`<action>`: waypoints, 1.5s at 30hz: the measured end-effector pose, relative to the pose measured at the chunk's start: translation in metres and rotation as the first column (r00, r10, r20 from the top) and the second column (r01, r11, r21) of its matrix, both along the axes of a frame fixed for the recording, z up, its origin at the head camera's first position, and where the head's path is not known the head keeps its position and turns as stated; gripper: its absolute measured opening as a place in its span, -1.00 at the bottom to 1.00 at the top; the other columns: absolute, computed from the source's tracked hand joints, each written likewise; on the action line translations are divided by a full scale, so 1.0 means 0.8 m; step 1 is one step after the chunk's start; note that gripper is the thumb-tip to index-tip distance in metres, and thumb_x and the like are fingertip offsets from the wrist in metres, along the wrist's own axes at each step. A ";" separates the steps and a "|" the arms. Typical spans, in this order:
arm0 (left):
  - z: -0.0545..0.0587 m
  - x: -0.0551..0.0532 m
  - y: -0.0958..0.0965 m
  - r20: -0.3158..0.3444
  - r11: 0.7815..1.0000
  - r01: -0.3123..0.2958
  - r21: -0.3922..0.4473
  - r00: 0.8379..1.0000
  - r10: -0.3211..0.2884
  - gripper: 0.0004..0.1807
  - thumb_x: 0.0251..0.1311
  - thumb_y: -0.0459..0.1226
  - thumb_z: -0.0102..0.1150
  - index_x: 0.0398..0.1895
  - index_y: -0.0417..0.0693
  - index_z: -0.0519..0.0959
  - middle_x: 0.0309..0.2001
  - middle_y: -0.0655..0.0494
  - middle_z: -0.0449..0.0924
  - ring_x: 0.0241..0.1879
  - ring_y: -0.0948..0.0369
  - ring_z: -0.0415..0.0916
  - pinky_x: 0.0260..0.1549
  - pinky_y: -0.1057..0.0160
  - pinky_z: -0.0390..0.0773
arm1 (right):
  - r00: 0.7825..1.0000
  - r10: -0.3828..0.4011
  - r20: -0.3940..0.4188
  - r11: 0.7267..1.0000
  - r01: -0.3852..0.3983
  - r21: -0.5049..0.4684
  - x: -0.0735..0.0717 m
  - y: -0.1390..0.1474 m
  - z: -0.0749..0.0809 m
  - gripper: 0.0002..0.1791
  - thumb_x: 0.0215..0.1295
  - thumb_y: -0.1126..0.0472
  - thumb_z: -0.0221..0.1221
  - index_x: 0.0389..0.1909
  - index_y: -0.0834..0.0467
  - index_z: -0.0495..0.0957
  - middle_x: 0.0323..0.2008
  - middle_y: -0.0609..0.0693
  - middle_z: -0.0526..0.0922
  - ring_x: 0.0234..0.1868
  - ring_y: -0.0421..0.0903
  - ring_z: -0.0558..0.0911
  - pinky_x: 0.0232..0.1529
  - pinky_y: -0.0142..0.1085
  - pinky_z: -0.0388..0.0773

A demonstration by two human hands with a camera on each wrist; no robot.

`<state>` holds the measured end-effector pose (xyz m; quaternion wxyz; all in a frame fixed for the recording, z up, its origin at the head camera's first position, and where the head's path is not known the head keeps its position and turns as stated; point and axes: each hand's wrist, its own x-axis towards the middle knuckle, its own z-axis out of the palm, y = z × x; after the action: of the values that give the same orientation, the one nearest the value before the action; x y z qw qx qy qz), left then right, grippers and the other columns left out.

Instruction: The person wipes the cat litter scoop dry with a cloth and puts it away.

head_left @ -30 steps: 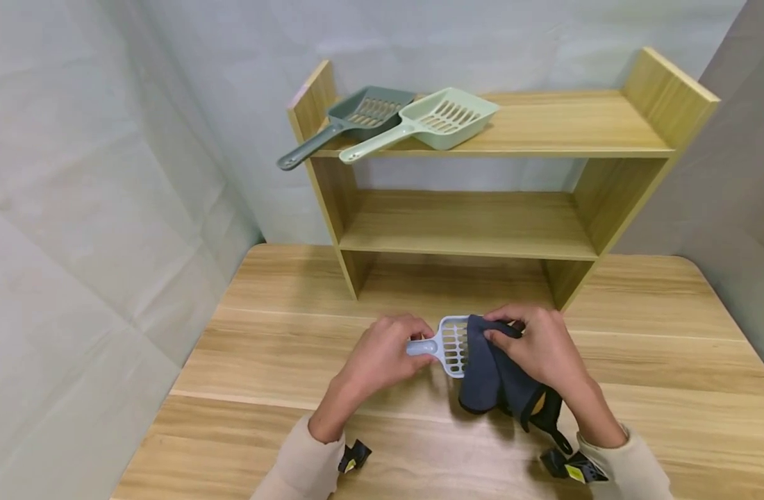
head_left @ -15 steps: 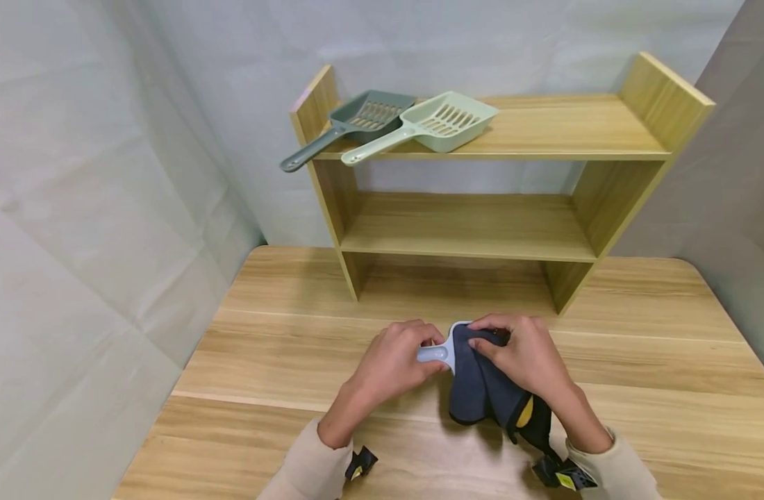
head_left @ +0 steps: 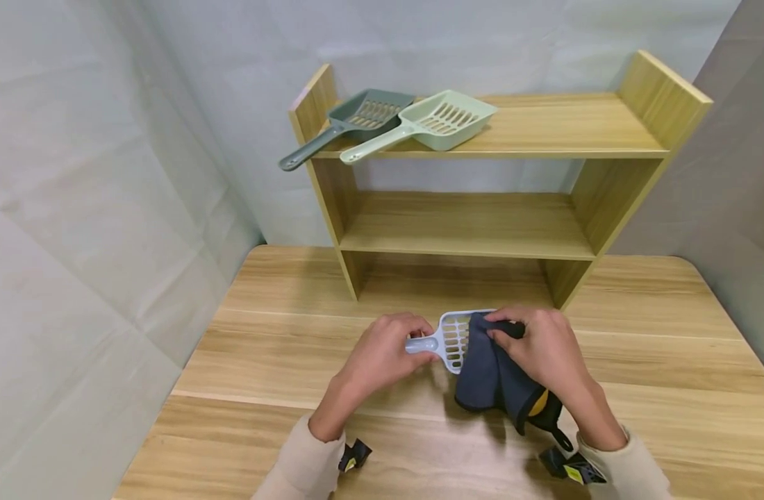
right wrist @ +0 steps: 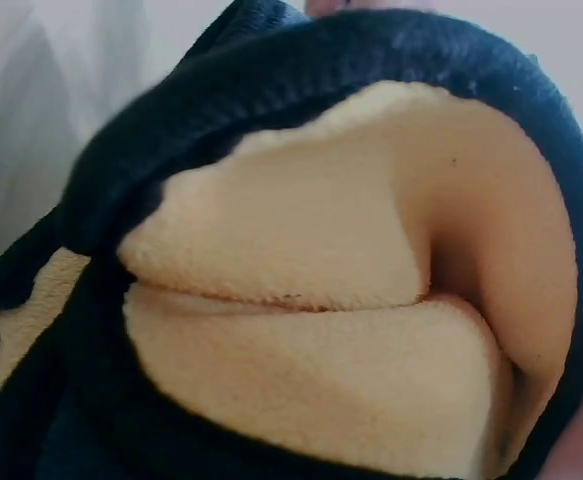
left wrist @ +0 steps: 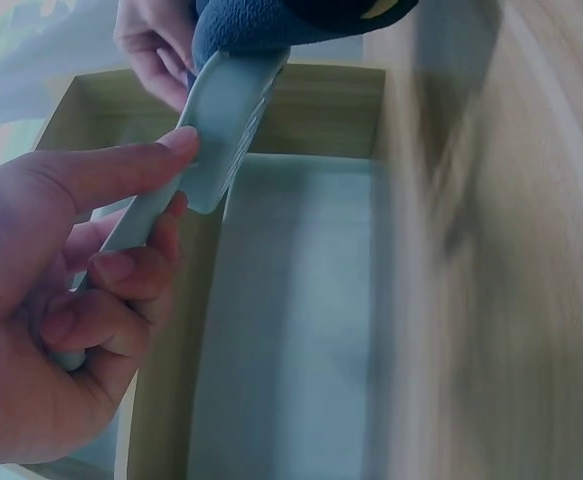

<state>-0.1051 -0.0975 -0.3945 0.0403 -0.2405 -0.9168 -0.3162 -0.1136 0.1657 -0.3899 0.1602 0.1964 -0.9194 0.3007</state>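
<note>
By its handle, my left hand (head_left: 385,354) grips a light blue slotted litter scoop (head_left: 424,345) above the table. The thumb lies along the handle in the left wrist view, with the fingers curled beneath. My right hand (head_left: 541,344) pinches a folded dark blue cloth (head_left: 482,378) over the far part of the scoop's head, hiding that part. Slots close to the handle show uncovered. Loose cloth hangs down toward the table, its yellow-orange lining and a black loop showing. The right wrist view is filled by the cloth's tan-looking inner side (right wrist: 301,220) with dark edging.
A wooden shelf unit (head_left: 469,222) stands on the wooden table (head_left: 263,361) behind the hands. On its top board lie a dark green litter scoop (head_left: 310,147) and a pale green one (head_left: 378,144), handles jutting past the front edge. Pale sheeting (head_left: 107,173) hangs around.
Half a second ago the cloth covered nearly the whole scoop head. Now the scoop has shifted left and the cloth slightly right, uncovering slots by the handle again. Both hands keep their holds.
</note>
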 end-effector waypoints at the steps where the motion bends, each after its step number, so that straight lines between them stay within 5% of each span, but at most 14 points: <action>1: 0.001 -0.001 -0.002 0.007 1.000 -0.001 0.002 1.000 0.001 -0.75 0.08 -0.27 0.67 -0.21 -0.06 0.78 -0.31 0.18 0.74 -0.37 0.35 0.54 -0.34 0.37 0.54 | 1.000 0.004 -0.005 1.000 -0.004 -0.005 0.000 0.002 0.001 -0.76 0.11 0.36 0.58 -0.20 0.08 0.89 -0.17 0.09 0.89 -0.68 -0.35 0.34 -0.57 -0.38 0.14; 8: 0.002 -0.003 -0.011 0.029 1.000 -0.001 0.029 1.000 0.001 -0.76 0.07 -0.29 0.68 -0.22 -0.06 0.78 -0.35 0.20 0.73 -0.40 0.35 0.53 -0.35 0.37 0.53 | 0.999 0.033 -0.011 0.999 -0.034 -0.041 -0.001 0.011 0.003 -0.75 0.14 0.36 0.57 -0.16 0.07 0.88 -0.16 0.09 0.88 -0.69 -0.41 0.04 -0.57 -0.39 0.11; 21: 0.001 0.002 0.000 -0.002 0.999 0.031 -0.010 1.000 -0.031 -0.74 0.06 -0.26 0.69 -0.21 -0.06 0.80 -0.36 0.20 0.72 -0.40 0.36 0.51 -0.35 0.38 0.52 | 0.986 0.108 0.127 0.993 -0.100 -0.069 0.003 -0.003 -0.006 -0.76 0.20 0.33 0.55 -0.13 0.00 0.87 -0.12 0.00 0.89 -0.38 -0.31 0.60 -0.28 -0.35 0.46; 28: -0.001 0.003 0.009 -0.021 0.998 0.049 -0.047 0.999 -0.050 -0.73 0.06 -0.21 0.69 -0.21 -0.03 0.79 -0.35 0.22 0.72 -0.41 0.36 0.52 -0.37 0.38 0.49 | 0.966 0.145 0.216 0.986 -0.122 -0.114 0.006 -0.014 -0.010 -0.76 0.25 0.30 0.52 -0.09 -0.02 0.86 -0.05 0.05 0.87 -0.57 -0.34 0.32 -0.36 -0.37 0.36; 36: -0.002 0.001 0.007 0.003 0.998 0.026 -0.050 1.000 -0.026 -0.74 0.06 -0.21 0.70 -0.21 0.00 0.79 -0.36 0.23 0.70 -0.42 0.37 0.49 -0.38 0.38 0.48 | 0.982 0.128 0.138 0.992 -0.124 -0.031 0.007 -0.018 -0.011 -0.72 0.18 0.34 0.55 -0.10 0.00 0.87 -0.07 0.04 0.88 -0.22 -0.14 0.78 -0.25 -0.31 0.53; 40: 0.001 0.000 0.001 0.011 0.999 0.009 -0.039 1.000 -0.008 -0.74 0.05 -0.22 0.70 -0.22 0.00 0.79 -0.35 0.24 0.71 -0.41 0.37 0.50 -0.38 0.38 0.49 | 0.989 0.105 0.099 0.994 -0.108 0.018 0.006 -0.015 -0.008 -0.72 0.16 0.36 0.56 -0.13 0.02 0.88 -0.09 0.07 0.88 -0.30 -0.14 0.75 -0.30 -0.32 0.50; 45: 0.004 -0.003 -0.010 0.008 1.000 -0.013 0.010 1.000 0.013 -0.74 0.02 -0.30 0.70 -0.25 -0.04 0.79 -0.37 0.22 0.72 -0.41 0.33 0.52 -0.36 0.37 0.50 | 0.995 0.061 0.074 0.998 -0.062 0.013 0.005 -0.006 -0.002 -0.73 0.14 0.36 0.56 -0.14 0.03 0.88 -0.11 0.08 0.88 -0.60 -0.28 0.49 -0.49 -0.36 0.35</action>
<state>-0.1072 -0.1052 -0.3911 0.0400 -0.2329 -0.9170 -0.3214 -0.1093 0.1610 -0.3912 0.1152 0.2147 -0.9205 0.3054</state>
